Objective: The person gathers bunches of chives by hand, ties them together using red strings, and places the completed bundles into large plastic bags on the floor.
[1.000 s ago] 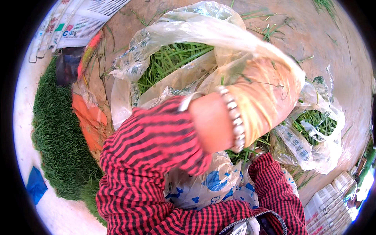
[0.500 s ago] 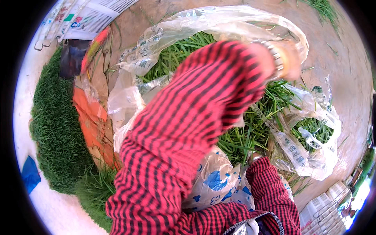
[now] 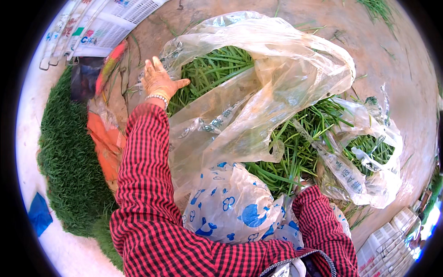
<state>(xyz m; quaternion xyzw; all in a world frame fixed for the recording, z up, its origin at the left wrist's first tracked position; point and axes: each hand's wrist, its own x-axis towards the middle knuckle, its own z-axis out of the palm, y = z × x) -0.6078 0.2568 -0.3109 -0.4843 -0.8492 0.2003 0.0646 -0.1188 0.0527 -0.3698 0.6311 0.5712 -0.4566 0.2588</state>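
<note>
A worker in red-and-black checked sleeves (image 3: pixel 143 184) reached out with the left hand (image 3: pixel 158 83), its fingers spread apart and thumb held wide, at the left edge of a large, crumpled, see-through plastic bag (image 3: pixel 230 134) on the brown ground (image 3: pixel 406 69). From where I stood, I could not tell whether the palm pressed on the film. The right hand (image 3: pixel 303 182), mostly hidden beside the greens, could not be read as closed or loose. Matters appeared to be partway along: long, narrow green stalks (image 3: pixel 217 67) showed at the bag's opening, while a loose heap of matching green stalks (image 3: pixel 300 143) lay uncovered beside its lower right side. The bag's slack folds hung over the heap's near edge and seemed the main obstruction. A smaller whitish plastic bag with greens inside (image 3: pixel 390 184) sat to the right, and a translucent plastic sheet with blue printed shapes (image 3: pixel 230 203) bulged between the forearms. Around them stood white slatted plastic crates (image 3: pixel 115 25), a crumpled orange sheet (image 3: pixel 102 143) and a dense dark-green bank of grass-like blades (image 3: pixel 69 157).
</note>
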